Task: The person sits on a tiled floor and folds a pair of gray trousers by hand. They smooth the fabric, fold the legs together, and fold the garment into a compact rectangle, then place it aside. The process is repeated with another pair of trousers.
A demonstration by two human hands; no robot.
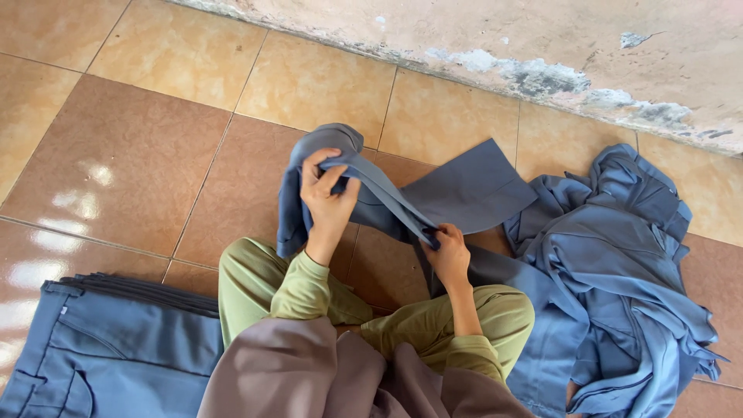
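Over my folded knees (433, 325) I pinch the grey-blue garment (464, 190) taut, left hand (329, 197) gripping its bunched top, right hand (447, 251) nipping the seam; I'd judge even tension matters.

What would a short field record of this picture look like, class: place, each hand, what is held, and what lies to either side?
Place: tiled floor beside a worn wall
Left hand: raised, gripping one end of the grey-blue garment
Right hand: lower, pinching the same garment's edge
Garment: stretched taut between both hands
Left side: folded stack of blue cloth
Right side: loose pile of blue clothes
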